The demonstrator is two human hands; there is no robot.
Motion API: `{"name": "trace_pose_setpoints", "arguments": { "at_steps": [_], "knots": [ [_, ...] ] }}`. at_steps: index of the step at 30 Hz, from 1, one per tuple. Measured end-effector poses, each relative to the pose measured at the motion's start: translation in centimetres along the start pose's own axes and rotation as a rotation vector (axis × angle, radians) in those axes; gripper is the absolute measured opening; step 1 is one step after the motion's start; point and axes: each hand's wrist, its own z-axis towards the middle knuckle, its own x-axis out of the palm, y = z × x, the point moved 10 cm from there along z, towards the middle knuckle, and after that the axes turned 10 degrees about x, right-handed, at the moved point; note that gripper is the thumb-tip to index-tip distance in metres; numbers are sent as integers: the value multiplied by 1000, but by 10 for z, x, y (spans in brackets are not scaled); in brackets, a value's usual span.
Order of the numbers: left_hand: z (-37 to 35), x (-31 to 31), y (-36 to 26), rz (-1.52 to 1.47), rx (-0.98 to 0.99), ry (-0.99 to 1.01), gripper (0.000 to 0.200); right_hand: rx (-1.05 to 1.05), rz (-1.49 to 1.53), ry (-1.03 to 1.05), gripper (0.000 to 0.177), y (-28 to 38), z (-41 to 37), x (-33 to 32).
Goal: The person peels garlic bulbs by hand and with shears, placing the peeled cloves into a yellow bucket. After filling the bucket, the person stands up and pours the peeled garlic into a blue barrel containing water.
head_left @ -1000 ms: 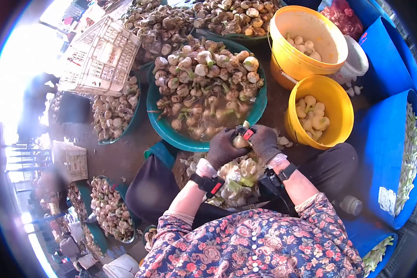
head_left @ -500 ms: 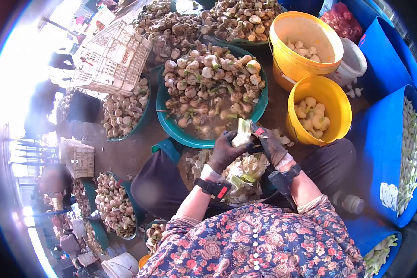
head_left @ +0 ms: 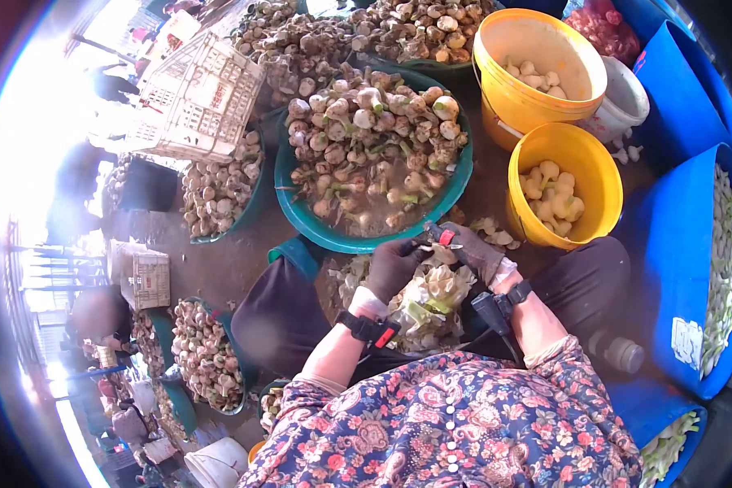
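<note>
My left hand (head_left: pixel 394 267), in a dark glove, is closed with its fingertips around a garlic bulb that is mostly hidden; only a pale bit shows. My right hand (head_left: pixel 475 254), also gloved, grips a small dark tool with a red part (head_left: pixel 446 237); its working end reaches toward the left fingertips. Both hands meet just over the near rim of a green tub (head_left: pixel 317 231) heaped with dirty garlic bulbs (head_left: pixel 358 138) in murky water. Below them, between my legs, lies a pile of pale skins and leaves (head_left: pixel 433 301).
On the right stand a yellow bucket (head_left: pixel 610 195) with cleaned bulbs, a second yellow bucket (head_left: pixel 496 89) behind it, a white bucket (head_left: pixel 624 102) and blue barrels (head_left: pixel 667 236) holding stalks. White crates (head_left: pixel 199 98) and more garlic tubs (head_left: pixel 207 350) are at left. A person (head_left: pixel 98 317) is beyond.
The pale leafy stalk that stood up from between my hands no longer shows there. My left hand has shifted slightly down, and the tool has turned toward the left fingertips.
</note>
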Motion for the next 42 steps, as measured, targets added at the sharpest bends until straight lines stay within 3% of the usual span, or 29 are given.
{"name": "trace_pose_setpoints", "arguments": {
  "at_steps": [5, 6, 7, 8, 9, 11, 15, 16, 17, 19, 20, 22, 23, 24, 25, 26, 27, 30, 31, 32, 33, 34, 35, 37, 40, 42],
  "knots": [
    [-19, 7, -2, -706, -308, -209, 25, -160, 150, 106, 31, 33, -19, 25],
    [-19, 11, 2, -915, -267, -190, 27, -199, 143, 107, 31, 51, -29, 33],
    [-13, 9, 2, -943, -94, -122, 27, -236, 139, 106, 32, 60, -35, 37],
    [-14, 9, 20, -1038, -91, -179, 27, -177, 323, 204, 32, 41, -23, 30],
    [-13, 11, 14, -1136, -87, -237, 27, -177, 289, 204, 33, 45, -26, 32],
    [-12, -2, 33, -799, 29, -237, 25, -182, 214, 210, 35, 54, -30, 39],
    [-16, -19, -3, -94, 33, -199, 32, -790, -1236, -449, 28, 95, -64, 69],
    [-17, -22, -20, 105, 50, -180, 35, -809, -1118, -499, 21, 92, -64, 63],
    [-19, -26, -36, 298, 65, -168, 38, -678, -909, -498, 18, 84, -54, 46],
    [-16, -37, -26, 344, 54, -233, 38, -415, -491, -483, 14, 58, -33, 15],
    [-20, -38, -28, 241, 78, -233, 32, -368, -129, -432, 10, 42, -20, -2],
    [-27, -38, -45, 32, 121, -228, 23, -188, 174, -435, 11, 22, -15, -23],
    [-32, -33, -42, -103, 66, -163, 23, -95, 326, -433, 12, 10, -14, -30],
    [-38, -27, -39, -232, 2, -105, 25, 3, 252, -545, 12, -4, -11, -46],
    [-45, -16, -39, -556, -84, -45, 27, 93, 433, -482, 18, -21, -4, -52],
    [-54, -15, -33, -496, -176, 52, 29, -84, 351, -469, 19, -13, 4, -57],
    [-56, -17, -69, -540, -49, -21, 36, -257, 263, -448, 20, -3, 8, -59],
    [-64, -13, -104, -969, 178, 304, 32, -59, 683, -169, 21, -10, 13, -39],
    [-66, -13, -119, -1037, 211, 448, 29, -196, 425, -231, 21, 5, 9, -44],
    [-65, -16, -106, -685, 37, 479, 30, -329, 166, -287, 21, 17, 3, -41],
    [-66, -25, -95, -332, -134, 495, 33, -344, 134, -301, 21, 18, 3, -40],
    [-56, -15, -94, -116, -169, 571, 40, -358, 103, -315, 21, 20, 2, -39],
    [-44, -16, -77, -21, -139, 480, 43, -261, 299, -294, 21, 10, 10, -42],
    [-12, -33, -64, 532, -4, 252, 37, -57, 693, -251, 21, -8, 17, -37],
    [17, -19, -63, 547, -68, 71, 36, 31, 425, -583, 24, 3, -16, -45],
    [27, -1, -62, 451, -81, -9, 36, -24, 315, -596, 26, 6, -14, -45]
  ]
}}
